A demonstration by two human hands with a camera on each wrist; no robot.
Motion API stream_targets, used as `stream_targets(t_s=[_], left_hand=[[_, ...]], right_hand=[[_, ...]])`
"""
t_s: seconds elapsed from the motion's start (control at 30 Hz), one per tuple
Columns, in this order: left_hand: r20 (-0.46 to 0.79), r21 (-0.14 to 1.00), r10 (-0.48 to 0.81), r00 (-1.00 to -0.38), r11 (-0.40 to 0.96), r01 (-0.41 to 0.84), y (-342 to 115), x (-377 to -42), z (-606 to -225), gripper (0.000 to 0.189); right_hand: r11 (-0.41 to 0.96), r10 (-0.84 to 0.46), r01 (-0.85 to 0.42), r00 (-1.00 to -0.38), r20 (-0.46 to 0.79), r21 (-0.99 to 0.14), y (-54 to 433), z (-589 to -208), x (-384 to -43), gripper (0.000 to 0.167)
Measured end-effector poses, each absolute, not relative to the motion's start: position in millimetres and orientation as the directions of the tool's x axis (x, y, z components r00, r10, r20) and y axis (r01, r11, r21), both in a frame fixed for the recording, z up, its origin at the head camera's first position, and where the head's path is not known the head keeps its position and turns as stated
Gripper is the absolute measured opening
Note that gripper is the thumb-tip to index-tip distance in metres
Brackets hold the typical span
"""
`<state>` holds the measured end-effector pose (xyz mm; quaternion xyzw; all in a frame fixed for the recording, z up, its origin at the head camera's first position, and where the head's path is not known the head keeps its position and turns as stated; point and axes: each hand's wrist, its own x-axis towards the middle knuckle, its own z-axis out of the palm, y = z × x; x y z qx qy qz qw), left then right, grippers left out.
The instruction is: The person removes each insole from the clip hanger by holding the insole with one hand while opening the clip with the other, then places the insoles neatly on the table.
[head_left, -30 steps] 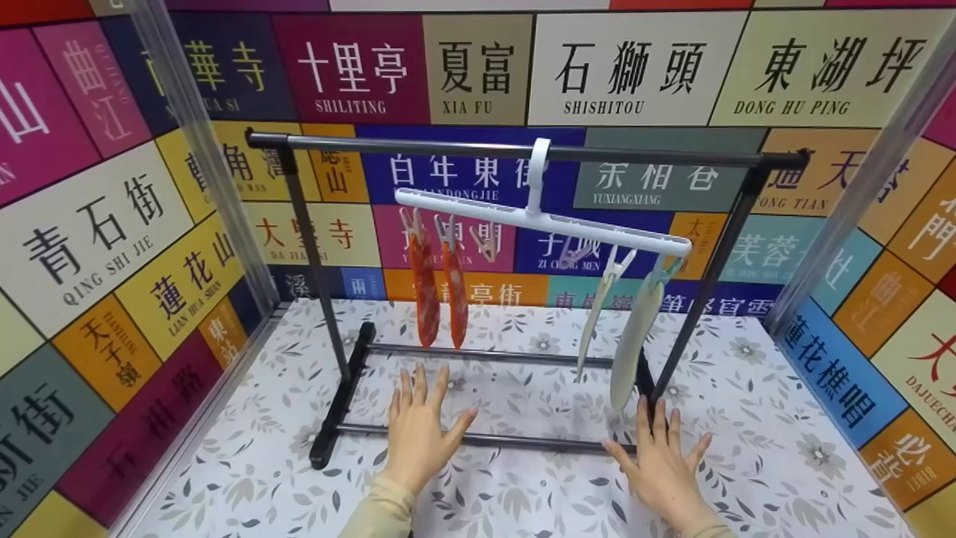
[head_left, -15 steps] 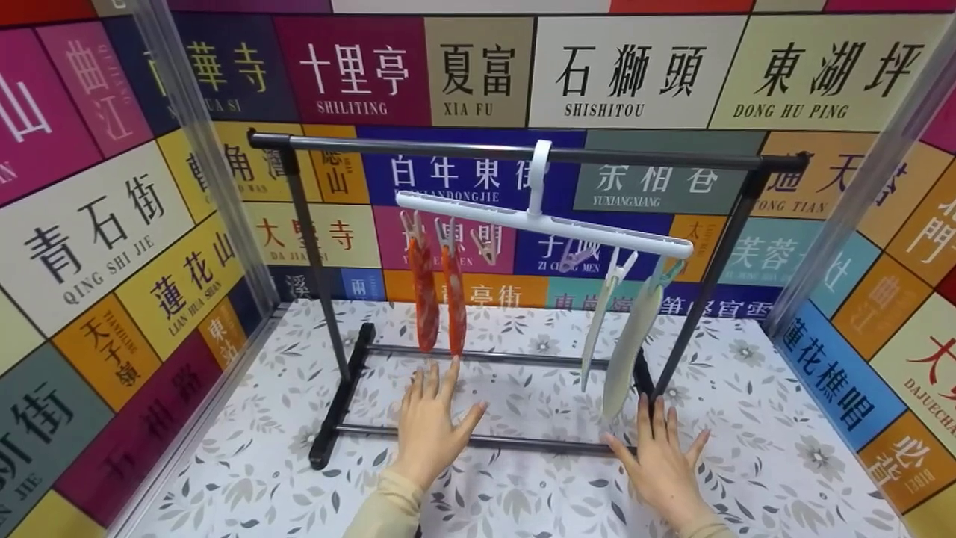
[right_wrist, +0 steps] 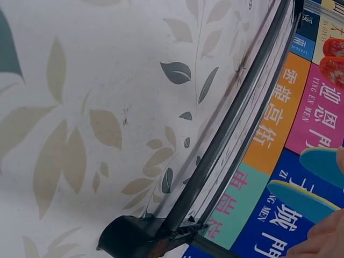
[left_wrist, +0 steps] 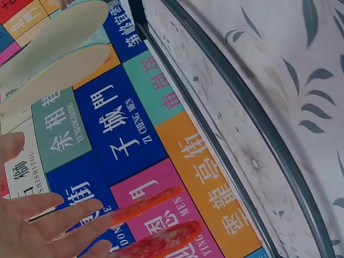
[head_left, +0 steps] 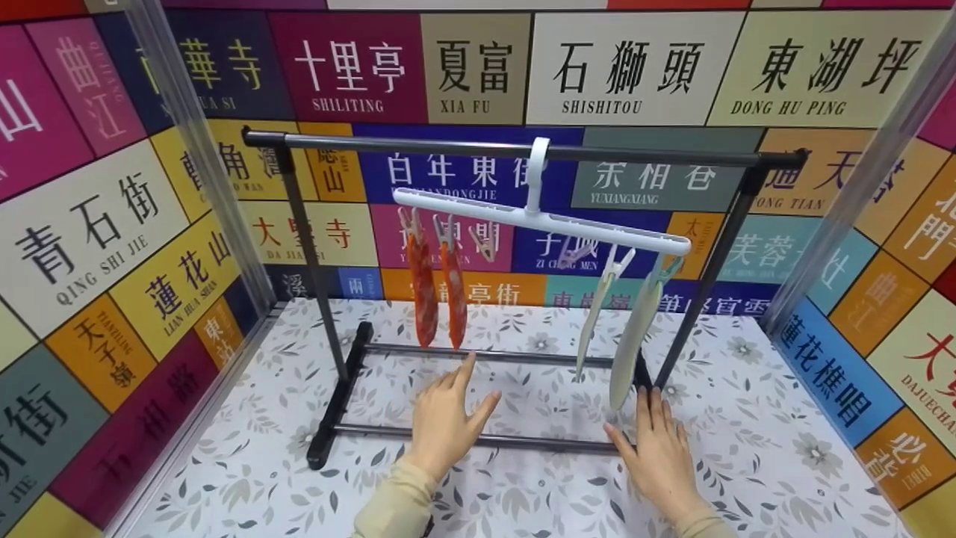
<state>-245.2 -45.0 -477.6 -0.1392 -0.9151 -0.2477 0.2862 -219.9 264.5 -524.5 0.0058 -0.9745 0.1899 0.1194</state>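
A white clip hanger (head_left: 534, 219) hangs by its hook from a dark metal rack (head_left: 448, 145). On its left side, clothespins (head_left: 446, 228) hold two mottled orange-red insoles (head_left: 423, 299). Two pale insoles (head_left: 629, 344) hang from pegs on the right; their blue faces (right_wrist: 303, 201) show in the right wrist view. My left hand (head_left: 444, 418) stays below the orange-red pair with fingers extended and nothing held. My right hand (head_left: 661, 456) has straight fingers, fingertips right at the rack's right foot, just below the pale insoles.
The rack's lower front bar (head_left: 538, 442) and left foot (head_left: 325, 437) are on a leaf-patterned tabletop (head_left: 246, 478). Colourful lettered wall panels (head_left: 627, 67) enclose the back and sides. Unused clothespins (head_left: 485, 240) hang mid-hanger.
My left hand has moved right beneath the orange-red insoles. My right hand's fingers have drawn closer together near the rack's foot. The hanging insoles have swung slightly.
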Motion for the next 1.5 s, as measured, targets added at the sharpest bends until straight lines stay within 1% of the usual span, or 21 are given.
stream_targets(t_s=[0.17,0.37,0.53,0.7,0.8,0.9,1.03,1.33,1.5], left_hand=[[0.629,0.362,0.115,-0.769,0.833,0.42,-37.9,-248.3,-475.8,0.063],[0.643,0.364,0.105,-0.759,0.829,0.424,-29.2,-251.1,-474.0,0.061],[0.676,0.347,0.094,-0.731,0.834,0.428,-20.7,-255.4,-474.3,0.058],[0.704,0.338,0.058,-0.707,0.849,0.406,-12.9,-258.4,-474.7,0.052],[0.709,0.345,0.054,-0.703,0.843,0.413,-8.0,-259.0,-472.4,0.048],[0.701,0.361,0.052,-0.711,0.834,0.417,-2.7,-259.1,-468.6,0.045],[0.697,0.379,0.049,-0.716,0.822,0.425,3.0,-260.2,-464.8,0.043],[0.715,0.379,0.054,-0.698,0.808,0.451,16.2,-259.1,-460.6,0.038],[0.736,0.372,0.068,-0.673,0.791,0.486,25.9,-259.7,-455.3,0.033]], right_hand=[[0.92,0.04,-0.079,-0.956,0.292,-0.384,263.4,-526.0,-221.8,0.083],[0.917,0.048,-0.101,-0.933,0.357,-0.386,260.5,-529.1,-224.1,0.08],[0.905,0.057,-0.113,-0.923,0.38,-0.41,258.9,-530.6,-227.4,0.079],[0.898,0.067,-0.116,-0.918,0.391,-0.425,258.5,-531.5,-230.0,0.077],[0.897,0.07,-0.133,-0.899,0.432,-0.422,257.9,-532.6,-231.1,0.074],[0.891,0.07,-0.164,-0.872,0.485,-0.424,256.6,-533.7,-231.3,0.071],[0.88,0.076,-0.192,-0.847,0.527,-0.435,253.9,-534.0,-230.3,0.069],[0.882,0.086,-0.181,-0.846,0.526,-0.435,250.5,-530.2,-229.8,0.07],[0.883,0.089,-0.188,-0.833,0.547,-0.43,250.7,-530.4,-231.0,0.067]])
